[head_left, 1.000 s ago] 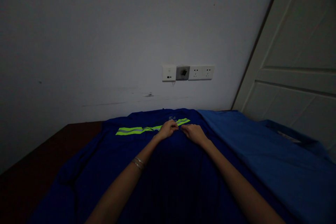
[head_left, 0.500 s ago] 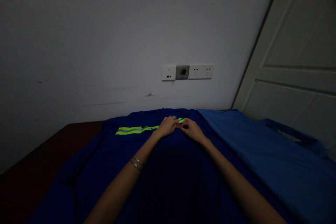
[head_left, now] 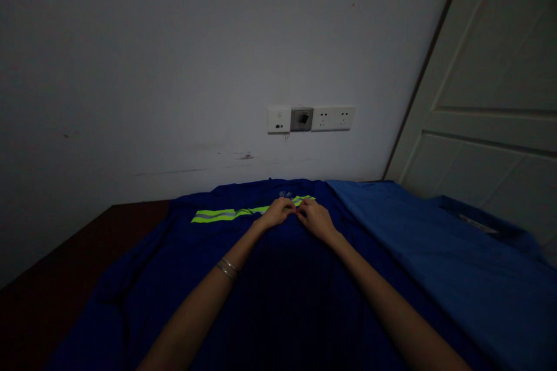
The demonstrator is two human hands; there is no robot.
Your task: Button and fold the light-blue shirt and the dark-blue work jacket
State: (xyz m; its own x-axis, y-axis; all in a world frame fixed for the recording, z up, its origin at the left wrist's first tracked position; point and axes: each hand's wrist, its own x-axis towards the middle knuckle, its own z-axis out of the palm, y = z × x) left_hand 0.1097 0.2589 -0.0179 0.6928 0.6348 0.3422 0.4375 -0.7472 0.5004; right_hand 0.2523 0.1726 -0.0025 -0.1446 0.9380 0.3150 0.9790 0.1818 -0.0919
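I see left hand (head_left: 281, 212) and right hand (head_left: 315, 219) on dark shirt (head_left: 174, 266), fingers curled inward, tips nearly meeting; can't tell if gripping. Blue cloth (head_left: 439, 255), four o'clock.

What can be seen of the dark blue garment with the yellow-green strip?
The dark blue garment looks like woven cloth, spread with loose creases over a dark reddish-brown surface. A yellow-green reflective strip with a grey centre line crosses its far part, with a small pale print just beyond. The left hand and right hand meet at the strip's near edge; whether they pinch the cloth is unclear. Lighter blue cloth adjoins its right side.
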